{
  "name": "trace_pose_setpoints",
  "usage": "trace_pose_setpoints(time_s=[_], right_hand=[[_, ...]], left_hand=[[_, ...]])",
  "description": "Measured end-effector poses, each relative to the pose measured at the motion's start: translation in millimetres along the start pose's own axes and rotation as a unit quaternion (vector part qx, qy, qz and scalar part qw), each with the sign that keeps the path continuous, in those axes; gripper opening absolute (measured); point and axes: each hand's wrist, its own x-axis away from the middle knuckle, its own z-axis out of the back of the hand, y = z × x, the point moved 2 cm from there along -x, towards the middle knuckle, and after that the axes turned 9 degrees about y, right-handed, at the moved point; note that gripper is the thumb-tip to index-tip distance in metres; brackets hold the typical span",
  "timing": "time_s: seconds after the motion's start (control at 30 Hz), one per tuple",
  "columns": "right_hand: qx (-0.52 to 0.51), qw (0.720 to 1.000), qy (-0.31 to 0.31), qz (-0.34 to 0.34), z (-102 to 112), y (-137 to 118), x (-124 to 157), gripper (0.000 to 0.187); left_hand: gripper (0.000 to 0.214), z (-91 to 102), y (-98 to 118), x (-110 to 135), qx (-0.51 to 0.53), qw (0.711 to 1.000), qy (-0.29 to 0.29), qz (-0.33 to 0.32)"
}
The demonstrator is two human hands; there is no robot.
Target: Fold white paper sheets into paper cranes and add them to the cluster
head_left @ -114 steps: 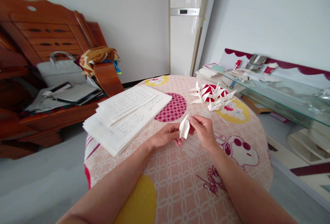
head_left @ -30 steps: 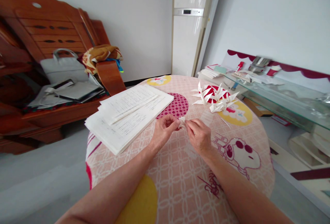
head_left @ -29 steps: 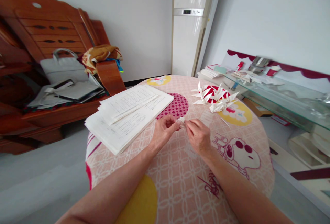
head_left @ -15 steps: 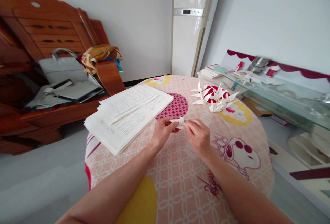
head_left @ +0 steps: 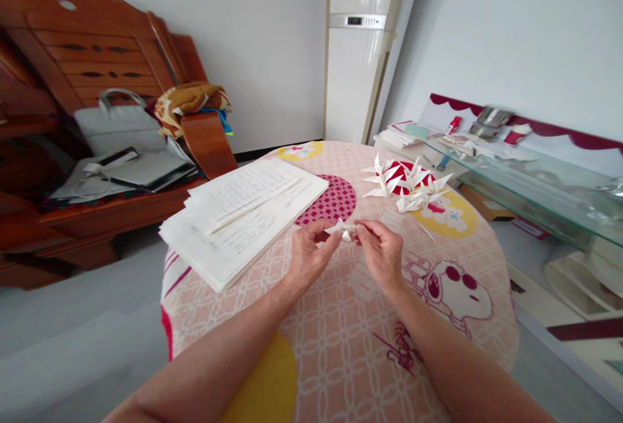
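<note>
Between my two hands, just above the tablecloth, is a small folded white paper piece (head_left: 346, 231) with pointed ends. My left hand (head_left: 314, 246) pinches its left side between thumb and fingers. On the right side, the thumb and fingertips of my right hand (head_left: 382, 248) grip it too. Its finer folds are partly hidden by my fingers. Beyond my right hand sit several white folded paper cranes (head_left: 411, 183), grouped close together with wings spread. A thin white stick-like thing (head_left: 427, 233) lies nearer to me than the cranes.
Left of my hands lies a stack of handwritten papers (head_left: 243, 209) on the round table's patterned cloth (head_left: 335, 332). A glass shelf (head_left: 535, 193) with cups and papers stands at the right. A wooden chair (head_left: 117, 215) holding a bag stands at the left.
My right hand has turned and its fingers have opened out slightly at the paper's right side. The paper piece has shifted a little and shows more of its points.
</note>
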Motion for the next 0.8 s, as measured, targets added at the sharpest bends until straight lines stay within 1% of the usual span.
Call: trace_pose_setpoints(time_s=[0.07,0.17,0.23,0.3,0.43,0.53,0.73,0.8], right_hand=[[0.037,0.998,-0.009,0.054,2,-5,-2,0.021],[0.085,0.986,-0.022,0.140,5,-13,-3,0.022],[0.088,0.982,-0.031,0.164,5,-17,-3,0.022],[0.086,0.982,-0.045,0.161,5,-18,-3,0.021],[0.087,0.983,-0.079,0.141,3,-15,-2,0.022],[0.077,0.981,-0.095,0.149,3,-14,-2,0.020],[0.089,0.980,-0.108,0.141,3,-12,-1,0.020],[0.103,0.979,-0.101,0.142,3,-11,-1,0.022]], left_hand=[[0.018,0.8,2,-1,-0.028,0.999,0.011,-0.016],[0.016,2.0,2,-3,-0.048,0.998,0.015,-0.021],[0.014,2.2,2,-4,-0.049,0.999,0.006,-0.020],[0.013,2.1,3,-4,-0.061,0.998,-0.001,-0.028],[0.025,1.0,6,-4,-0.092,0.993,-0.026,-0.068],[0.028,0.7,5,-4,-0.096,0.991,-0.040,-0.080],[0.022,1.4,4,-5,-0.103,0.986,-0.062,-0.114],[0.023,1.4,3,-5,-0.088,0.988,-0.061,-0.110]])
